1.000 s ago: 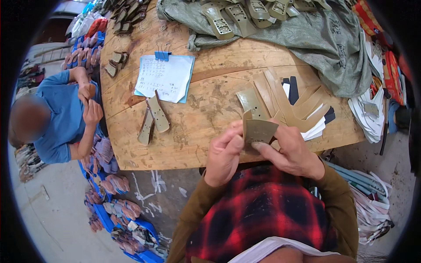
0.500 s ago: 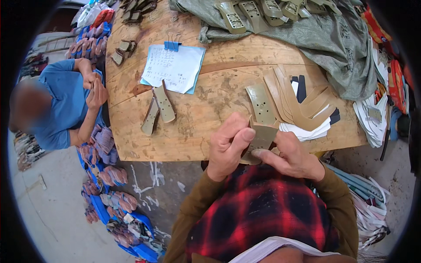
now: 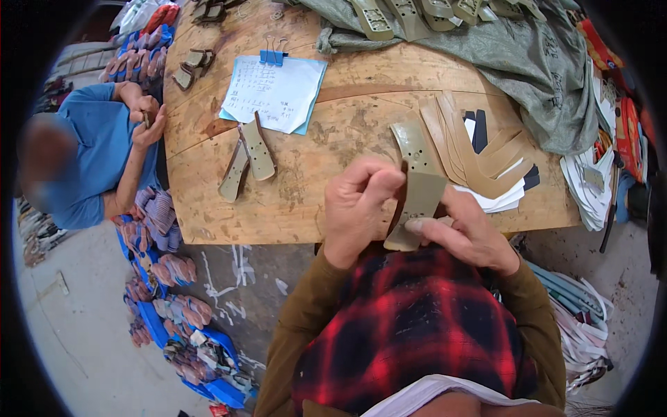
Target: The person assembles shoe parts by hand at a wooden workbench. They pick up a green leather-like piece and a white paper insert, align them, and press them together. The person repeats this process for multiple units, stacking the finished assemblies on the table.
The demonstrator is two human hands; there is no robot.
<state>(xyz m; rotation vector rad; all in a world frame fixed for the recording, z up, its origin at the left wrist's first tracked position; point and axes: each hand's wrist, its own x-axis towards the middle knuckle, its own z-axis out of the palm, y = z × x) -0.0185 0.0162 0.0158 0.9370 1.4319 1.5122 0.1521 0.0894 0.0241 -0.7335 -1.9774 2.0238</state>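
A glossy olive strap-like shoe upper piece (image 3: 423,193) is held upright in front of my apron, at the table's near edge. My right hand (image 3: 472,231) grips its lower right side, thumb flat near small holes. At its left edge my left hand (image 3: 356,205) is closed, thumb and forefinger beside a dark brown edge; whether they pinch that edge is unclear. Just beyond lies a similar perforated piece (image 3: 417,147). Two more perforated olive pieces (image 3: 258,154) lie crossed on the table to the left.
Tan curved strips (image 3: 472,156) and white and black pieces lie at right. A clipped paper stack (image 3: 276,90) is further left. A grey-green sack (image 3: 479,66) bears more olive pieces. Across the left edge, a person in blue (image 3: 94,153) works beside blue crates (image 3: 154,323).
The held piece has turned upright, showing its long smooth face. My left hand has shifted slightly up and left. The view has moved a little; the other person's hands have changed pose.
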